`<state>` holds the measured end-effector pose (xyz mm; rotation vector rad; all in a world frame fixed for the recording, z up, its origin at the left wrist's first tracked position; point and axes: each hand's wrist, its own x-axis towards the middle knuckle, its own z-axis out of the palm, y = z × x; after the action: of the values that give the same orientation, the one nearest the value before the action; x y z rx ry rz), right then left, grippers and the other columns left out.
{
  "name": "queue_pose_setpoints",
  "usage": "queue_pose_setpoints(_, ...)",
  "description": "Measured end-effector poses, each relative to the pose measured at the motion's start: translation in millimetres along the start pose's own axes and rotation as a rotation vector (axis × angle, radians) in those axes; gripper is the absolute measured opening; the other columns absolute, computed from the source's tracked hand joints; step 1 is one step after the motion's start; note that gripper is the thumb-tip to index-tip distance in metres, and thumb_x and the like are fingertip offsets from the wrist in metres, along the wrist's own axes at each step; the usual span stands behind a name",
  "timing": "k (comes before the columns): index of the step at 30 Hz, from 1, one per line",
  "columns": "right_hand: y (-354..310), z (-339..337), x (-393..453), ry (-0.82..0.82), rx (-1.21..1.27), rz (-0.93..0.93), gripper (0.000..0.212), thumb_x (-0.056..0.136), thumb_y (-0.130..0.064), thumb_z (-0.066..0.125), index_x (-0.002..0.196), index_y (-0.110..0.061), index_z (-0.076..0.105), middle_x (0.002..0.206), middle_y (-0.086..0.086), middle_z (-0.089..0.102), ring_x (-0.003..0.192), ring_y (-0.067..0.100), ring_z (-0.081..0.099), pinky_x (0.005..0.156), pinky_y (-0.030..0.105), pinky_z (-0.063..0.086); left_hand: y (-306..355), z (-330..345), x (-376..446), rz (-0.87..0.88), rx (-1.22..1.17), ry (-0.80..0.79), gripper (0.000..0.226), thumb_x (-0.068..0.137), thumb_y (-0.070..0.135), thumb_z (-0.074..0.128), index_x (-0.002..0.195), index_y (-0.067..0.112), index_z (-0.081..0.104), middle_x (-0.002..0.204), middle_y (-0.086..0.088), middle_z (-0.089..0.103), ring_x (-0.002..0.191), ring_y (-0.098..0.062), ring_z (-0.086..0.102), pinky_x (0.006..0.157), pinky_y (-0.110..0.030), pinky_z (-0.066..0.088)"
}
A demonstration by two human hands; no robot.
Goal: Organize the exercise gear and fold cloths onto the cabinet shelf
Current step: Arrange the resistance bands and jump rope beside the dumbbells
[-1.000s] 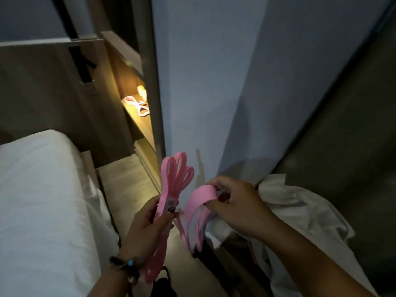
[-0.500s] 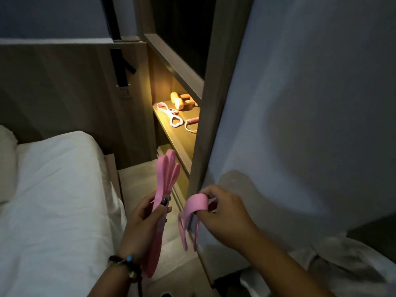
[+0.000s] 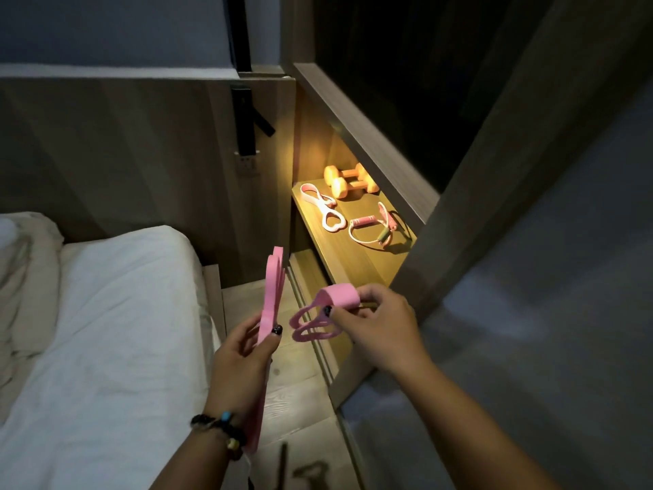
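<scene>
From the head camera we see the left hand gripping a bunch of flat pink resistance bands that stand upright above the fist, their tails hanging down past the wrist and its beaded bracelet. The right hand pinches a second pink band — one end wraps over its fingers, and loops droop between the two hands. Both hands are held in front of the lit cabinet shelf, apart from it. On that shelf lie two orange dumbbells at the back, a pink figure-eight puller beside them, and a jump rope coiled nearer the front. A bed with a white sheet fills the left side.
</scene>
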<state>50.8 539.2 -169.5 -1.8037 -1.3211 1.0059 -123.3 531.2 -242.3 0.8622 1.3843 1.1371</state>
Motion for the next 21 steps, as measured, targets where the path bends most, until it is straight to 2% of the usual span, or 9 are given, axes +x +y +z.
queue_pose_setpoints(2,-4,4,21,-0.007,0.032,0.000,0.023,0.080,-0.018,0.074,0.100,-0.016,0.063,0.095,0.000,0.067,0.085,0.009,0.066,0.063,0.019,0.054,3,1,17,0.006,0.011,0.004,0.035,0.090,0.007,0.063,0.120,0.024,0.064,0.110,0.003,0.069,0.102,-0.018,0.063,0.070,-0.022,0.050)
queue_pose_setpoints(5,-4,9,55,-0.006,0.122,0.009,0.013,0.085,-0.007,0.066,0.096,-0.014,0.063,0.080,-0.007,0.065,0.068,-0.007,0.064,0.048,0.009,0.045,9,6,46,0.018,0.051,-0.013,0.036,0.090,0.009,0.063,0.121,0.026,0.062,0.108,0.007,0.068,0.100,-0.014,0.063,0.068,-0.017,0.050)
queue_pose_setpoints(7,-3,10,81,0.029,0.124,0.001,0.011,0.086,-0.008,0.065,0.092,-0.017,0.065,0.073,-0.011,0.063,0.066,-0.014,0.060,0.047,0.008,0.045,16,11,67,0.022,0.071,-0.025,0.034,0.090,0.010,0.062,0.118,0.030,0.060,0.105,0.010,0.066,0.097,-0.008,0.062,0.065,-0.012,0.049)
queue_pose_setpoints(9,-3,12,108,0.066,0.150,0.012,0.014,0.085,-0.007,0.064,0.088,-0.020,0.065,0.069,-0.014,0.064,0.068,-0.013,0.060,0.048,0.009,0.047,23,19,91,0.029,0.081,-0.031,0.034,0.090,0.009,0.062,0.116,0.031,0.059,0.104,0.010,0.065,0.095,-0.006,0.061,0.061,-0.010,0.049)
queue_pose_setpoints(11,-3,16,133,0.097,0.175,0.057,0.017,0.084,-0.005,0.064,0.089,-0.022,0.064,0.074,-0.012,0.066,0.073,0.000,0.065,0.060,0.018,0.055,30,27,115,0.031,0.090,-0.030,0.034,0.090,0.007,0.062,0.116,0.029,0.059,0.105,0.010,0.064,0.095,-0.005,0.060,0.060,-0.007,0.048)
queue_pose_setpoints(13,-4,20,155,0.103,0.207,0.110,0.019,0.083,-0.005,0.066,0.093,-0.021,0.065,0.090,-0.006,0.066,0.084,0.013,0.067,0.077,0.038,0.059,38,37,138,0.015,0.101,-0.041,0.033,0.090,0.007,0.062,0.117,0.026,0.059,0.106,0.008,0.064,0.095,-0.004,0.060,0.062,-0.008,0.047)
queue_pose_setpoints(14,-5,22,166,0.105,0.215,0.124,0.021,0.083,-0.005,0.067,0.095,-0.021,0.065,0.096,-0.002,0.066,0.090,0.017,0.066,0.080,0.044,0.058,42,41,149,0.005,0.104,-0.046,0.033,0.091,0.008,0.061,0.117,0.027,0.058,0.106,0.008,0.063,0.094,-0.004,0.060,0.062,-0.009,0.047)
queue_pose_setpoints(18,-10,27,212,0.146,0.208,0.177,0.023,0.083,-0.008,0.066,0.087,-0.030,0.066,0.095,-0.001,0.067,0.088,0.023,0.067,0.078,0.050,0.057,51,54,194,-0.003,0.129,-0.091,0.032,0.091,0.009,0.061,0.115,0.030,0.055,0.105,0.012,0.060,0.092,-0.001,0.057,0.058,-0.008,0.046)
queue_pose_setpoints(21,-13,33,239,0.158,0.196,0.208,0.021,0.083,-0.008,0.066,0.092,-0.027,0.066,0.089,-0.001,0.067,0.079,0.024,0.069,0.072,0.052,0.058,56,57,232,-0.007,0.151,-0.146,0.034,0.089,0.005,0.062,0.117,0.025,0.058,0.106,0.010,0.062,0.094,-0.001,0.058,0.059,-0.005,0.046)
